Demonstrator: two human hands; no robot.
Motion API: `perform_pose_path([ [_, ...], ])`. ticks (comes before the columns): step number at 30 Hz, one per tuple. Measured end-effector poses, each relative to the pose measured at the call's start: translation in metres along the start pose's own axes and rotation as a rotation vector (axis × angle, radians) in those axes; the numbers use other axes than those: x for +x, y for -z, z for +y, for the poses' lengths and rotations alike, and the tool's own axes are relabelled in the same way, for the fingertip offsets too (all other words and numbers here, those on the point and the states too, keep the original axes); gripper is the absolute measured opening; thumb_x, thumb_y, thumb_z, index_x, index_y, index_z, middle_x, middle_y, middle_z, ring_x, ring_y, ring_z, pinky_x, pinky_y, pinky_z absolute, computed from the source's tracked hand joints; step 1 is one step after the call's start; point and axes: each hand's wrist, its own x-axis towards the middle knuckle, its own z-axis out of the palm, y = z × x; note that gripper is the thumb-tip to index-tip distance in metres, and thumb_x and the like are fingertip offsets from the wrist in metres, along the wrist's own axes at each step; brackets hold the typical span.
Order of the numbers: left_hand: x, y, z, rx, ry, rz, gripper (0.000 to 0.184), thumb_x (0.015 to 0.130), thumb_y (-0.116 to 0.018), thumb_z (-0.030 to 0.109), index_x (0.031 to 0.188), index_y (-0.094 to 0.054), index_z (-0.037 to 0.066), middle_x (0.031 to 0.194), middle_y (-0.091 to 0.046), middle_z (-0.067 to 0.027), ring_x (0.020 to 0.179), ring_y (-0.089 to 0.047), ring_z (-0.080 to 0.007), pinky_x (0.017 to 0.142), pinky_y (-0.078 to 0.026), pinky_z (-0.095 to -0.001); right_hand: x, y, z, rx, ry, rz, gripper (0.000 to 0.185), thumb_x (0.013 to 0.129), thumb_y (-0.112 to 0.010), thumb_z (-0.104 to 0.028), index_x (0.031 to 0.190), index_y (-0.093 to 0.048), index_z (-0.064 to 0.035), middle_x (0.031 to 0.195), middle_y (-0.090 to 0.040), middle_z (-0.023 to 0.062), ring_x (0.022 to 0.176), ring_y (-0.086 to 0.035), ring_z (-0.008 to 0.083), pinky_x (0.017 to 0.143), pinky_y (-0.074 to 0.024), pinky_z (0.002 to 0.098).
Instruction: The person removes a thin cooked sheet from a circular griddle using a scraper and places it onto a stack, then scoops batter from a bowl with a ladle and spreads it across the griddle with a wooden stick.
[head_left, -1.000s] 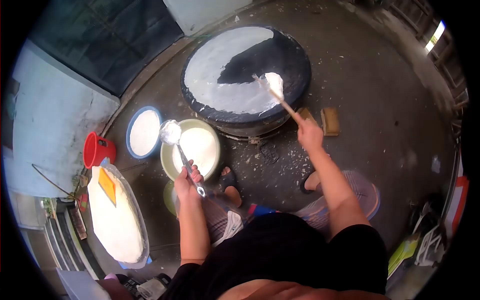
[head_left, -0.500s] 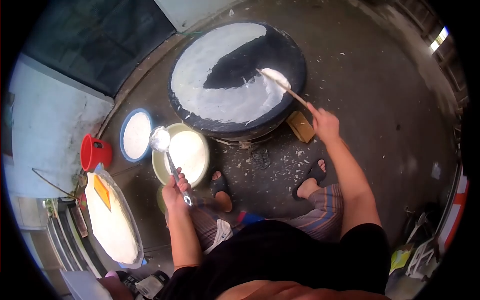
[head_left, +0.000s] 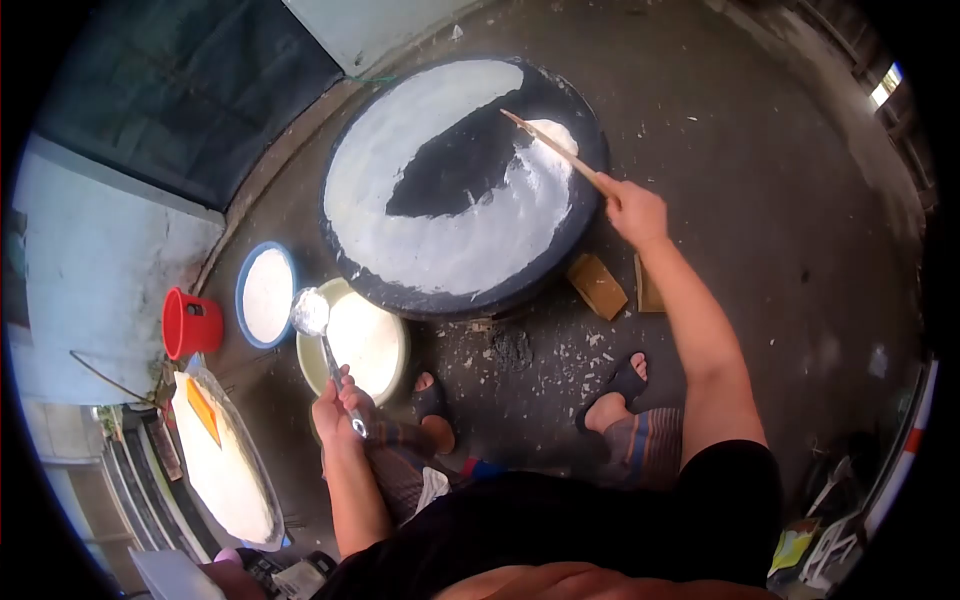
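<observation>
My right hand (head_left: 636, 212) is closed round a flat wooden spreader (head_left: 555, 146), whose blade rests at the right side of a big round black griddle (head_left: 450, 180). White batter (head_left: 455, 248) coats the griddle in a broad curved band, with a thicker pool (head_left: 552, 145) against the spreader. Bare black surface shows in the middle and towards the top right. In my left hand (head_left: 340, 402) is the handle of a metal ladle (head_left: 311, 312), its bowl smeared white. The ladle hangs over the left rim of a pale basin (head_left: 402, 352) of white batter.
Left of the basin are a blue-rimmed tub (head_left: 267, 298) of white stuff and a red bucket (head_left: 192, 323). Nearer me stands a tray of stacked white sheets (head_left: 228, 470) with an orange scraper (head_left: 202, 408) on top. Two wooden blocks (head_left: 598, 287) sit by the griddle's lower right edge.
My right hand has moved the spreader and the thick batter up along the griddle's right side, widening the white band there. The left hand still holds the ladle near the basin.
</observation>
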Motion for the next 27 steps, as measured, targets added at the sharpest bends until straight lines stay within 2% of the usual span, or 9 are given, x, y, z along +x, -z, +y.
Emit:
perform_pose_path([
  [2, 0.004, -0.001, 0.002, -0.010, -0.001, 0.010, 0.032, 0.092, -0.030, 0.020, 0.104, -0.042, -0.006, 0.073, -0.044, -0.0069, 0.051, -0.036, -0.0101, 0.042, -0.031, -0.0210, -0.010, -0.012, 0.001, 0.289, -0.050, -0.064, 0.036, 0.069, -0.056, -0.014, 0.104, -0.061, -0.0238, 0.085, -0.061, 0.0088, 0.071, -0.059, 0.0270, 0.062, -0.0465, 0.0342],
  [5, 0.006, -0.009, 0.000, -0.045, 0.000, 0.018, 0.032, 0.093, -0.030, 0.020, 0.105, -0.042, -0.006, 0.072, -0.044, -0.0070, 0.052, -0.037, -0.0106, 0.042, -0.031, -0.0212, -0.026, 0.018, 0.035, 0.112, 0.270, -0.112, 0.038, 0.068, -0.056, -0.010, 0.103, -0.062, -0.0259, 0.068, -0.056, 0.0063, 0.062, -0.056, 0.0244, 0.058, -0.0459, 0.0333],
  [8, 0.003, -0.016, -0.004, -0.035, -0.025, 0.029, 0.033, 0.093, -0.029, 0.021, 0.105, -0.042, -0.006, 0.072, -0.044, -0.0070, 0.052, -0.037, -0.0110, 0.042, -0.032, -0.0213, 0.014, 0.001, 0.078, -0.068, 0.216, 0.025, 0.037, 0.070, -0.055, -0.010, 0.103, -0.061, -0.0258, 0.061, -0.048, 0.0070, 0.062, -0.054, 0.0242, 0.056, -0.0447, 0.0363],
  [11, 0.005, -0.022, -0.008, -0.033, -0.033, 0.043, 0.034, 0.093, -0.029, 0.022, 0.105, -0.042, -0.006, 0.073, -0.044, -0.0069, 0.052, -0.037, -0.0111, 0.042, -0.032, -0.0215, 0.063, -0.015, 0.035, -0.190, 0.138, 0.029, 0.036, 0.072, -0.053, -0.011, 0.104, -0.061, -0.0254, 0.064, -0.052, 0.0071, 0.065, -0.056, 0.0247, 0.057, -0.0449, 0.0356],
  [15, 0.009, -0.021, -0.008, -0.004, -0.045, 0.099, 0.034, 0.093, -0.029, 0.022, 0.107, -0.042, -0.006, 0.072, -0.044, -0.0068, 0.052, -0.037, -0.0111, 0.042, -0.032, -0.0222, 0.053, -0.021, 0.025, 0.270, -0.024, -0.041, 0.037, 0.071, -0.053, -0.009, 0.104, -0.061, -0.0247, 0.068, -0.055, 0.0079, 0.069, -0.056, 0.0252, 0.060, -0.0450, 0.0342],
  [17, 0.007, -0.027, -0.006, -0.073, 0.021, 0.074, 0.034, 0.093, -0.029, 0.022, 0.107, -0.042, -0.006, 0.072, -0.044, -0.0068, 0.052, -0.037, -0.0112, 0.042, -0.032, -0.0225, 0.043, -0.001, 0.063, 0.059, 0.306, -0.145, 0.042, 0.069, -0.055, -0.006, 0.105, -0.060, -0.0257, 0.067, -0.053, 0.0078, 0.065, -0.055, 0.0248, 0.060, -0.0447, 0.0345],
  [20, 0.007, -0.027, -0.007, -0.054, -0.005, 0.064, 0.034, 0.093, -0.029, 0.022, 0.107, -0.043, -0.006, 0.071, -0.044, -0.0073, 0.051, -0.037, -0.0118, 0.042, -0.033, -0.0236, 0.060, -0.003, 0.115, -0.221, 0.126, -0.051, 0.055, 0.066, -0.054, -0.003, 0.113, -0.053, -0.0332, 0.072, -0.049, 0.0078, 0.068, -0.052, 0.0272, 0.060, -0.0446, 0.0367],
  [23, 0.006, -0.029, -0.009, -0.025, -0.032, 0.043, 0.034, 0.093, -0.029, 0.022, 0.107, -0.043, -0.006, 0.072, -0.044, -0.0075, 0.051, -0.037, -0.0121, 0.043, -0.033, -0.0237, 0.115, -0.037, 0.084, -0.281, 0.176, 0.015, 0.047, 0.075, -0.050, -0.010, 0.117, -0.050, -0.0335, 0.078, -0.050, 0.0057, 0.070, -0.055, 0.0254, 0.064, -0.0462, 0.0360],
  [27, 0.006, -0.033, -0.011, -0.030, -0.013, 0.032, 0.034, 0.092, -0.030, 0.022, 0.107, -0.043, -0.006, 0.073, -0.045, -0.0077, 0.051, -0.037, -0.0124, 0.043, -0.033, -0.0236, 0.167, -0.075, 0.006, -0.212, 0.044, -0.104, 0.032, 0.086, -0.035, -0.016, 0.113, -0.051, -0.0185, 0.096, -0.054, 0.0177, 0.089, -0.055, 0.0327, 0.076, -0.0440, 0.0417],
])
